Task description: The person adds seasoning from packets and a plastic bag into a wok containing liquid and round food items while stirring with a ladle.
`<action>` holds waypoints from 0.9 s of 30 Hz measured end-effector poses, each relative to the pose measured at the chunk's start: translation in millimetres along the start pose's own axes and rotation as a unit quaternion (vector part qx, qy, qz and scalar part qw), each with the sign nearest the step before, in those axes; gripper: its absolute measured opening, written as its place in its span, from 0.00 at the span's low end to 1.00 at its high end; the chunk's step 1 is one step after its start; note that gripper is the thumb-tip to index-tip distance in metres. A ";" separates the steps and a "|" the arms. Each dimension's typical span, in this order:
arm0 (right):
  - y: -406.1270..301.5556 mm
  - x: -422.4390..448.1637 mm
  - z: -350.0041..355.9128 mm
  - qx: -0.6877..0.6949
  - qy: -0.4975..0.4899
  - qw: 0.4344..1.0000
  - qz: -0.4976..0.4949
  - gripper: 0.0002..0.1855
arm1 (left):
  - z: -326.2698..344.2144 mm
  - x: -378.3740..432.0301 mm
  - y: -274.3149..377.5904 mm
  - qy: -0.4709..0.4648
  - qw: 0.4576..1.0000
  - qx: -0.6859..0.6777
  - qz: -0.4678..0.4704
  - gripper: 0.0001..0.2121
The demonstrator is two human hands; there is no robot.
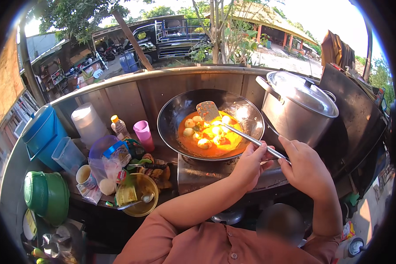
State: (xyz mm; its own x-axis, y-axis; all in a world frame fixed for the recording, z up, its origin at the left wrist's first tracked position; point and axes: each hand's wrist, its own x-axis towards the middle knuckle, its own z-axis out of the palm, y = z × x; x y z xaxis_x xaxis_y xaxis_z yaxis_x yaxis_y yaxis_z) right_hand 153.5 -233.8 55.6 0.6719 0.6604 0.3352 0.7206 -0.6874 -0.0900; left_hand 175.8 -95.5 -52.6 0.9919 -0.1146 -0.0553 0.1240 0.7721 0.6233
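A black wok stands on a metal stove, holding orange-red sauce with several whole peeled eggs. A metal turner rests with its sauce-spotted blade in the wok, and its long handle slants down to the right. My left hand grips that handle beyond the wok's rim. At the handle's far end, my right hand has thumb and forefinger on either side of it; its other fingers are hidden. The right forefinger also lies close to a thin dark rod beside the wok.
A large lidded metal pot stands right of the wok. To the left are a pink cup, an oil bottle, a yellowish bowl with a spoon, a blue bucket and green basins. A raised metal wall borders the counter.
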 end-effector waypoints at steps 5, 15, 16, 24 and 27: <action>17.1 10.2 7.0 -0.163 -0.097 0.976 0.103 0.11 | 23.0 17.3 -14.2 0.038 0.999 0.004 0.004 0.08; 22.1 41.9 3.3 -0.170 -0.065 0.982 0.052 0.09 | 30.9 35.5 5.6 -0.009 0.999 -0.045 0.020 0.12; 20.6 43.4 3.2 -0.170 -0.045 0.983 0.047 0.08 | 27.5 36.6 6.8 -0.017 0.999 -0.044 0.010 0.13; 15.2 70.5 -15.7 -0.302 -0.072 0.950 0.026 0.06 | -20.2 -52.3 29.8 -0.110 0.988 0.105 -0.021 0.20; -3.7 95.6 -28.9 -0.360 -0.105 0.926 0.037 0.08 | -51.0 -96.2 58.8 -0.138 0.978 0.153 -0.013 0.19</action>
State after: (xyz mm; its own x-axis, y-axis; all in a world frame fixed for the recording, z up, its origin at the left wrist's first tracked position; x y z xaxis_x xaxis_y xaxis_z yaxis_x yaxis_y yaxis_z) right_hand 210.2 -176.9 115.1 0.7878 0.5958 0.1564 0.4212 -0.7063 0.5689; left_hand 89.1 -7.3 -50.4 0.9377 -0.3286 0.1130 0.0920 0.5482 0.8313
